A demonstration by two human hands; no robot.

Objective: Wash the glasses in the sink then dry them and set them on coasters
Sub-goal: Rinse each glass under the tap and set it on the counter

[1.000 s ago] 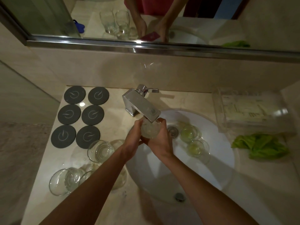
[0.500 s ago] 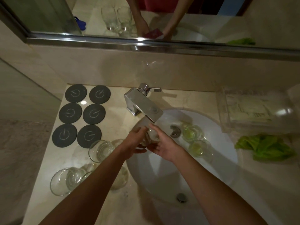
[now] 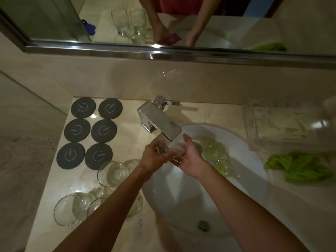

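We record six dark grey coasters, each with a pale swirl mark; a white sink; a bright green cloth; a silver tap; a cream marbled counter.

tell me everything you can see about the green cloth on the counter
The green cloth is bright lime green and looks like soft fabric. It lies crumpled in a loose, wrinkled heap, not folded, on the beige stone counter to the right of the white sink, in front of a clear plastic box. Neither hand touches it. Whether it is wet or dry cannot be told. Its reflection shows in the mirror.
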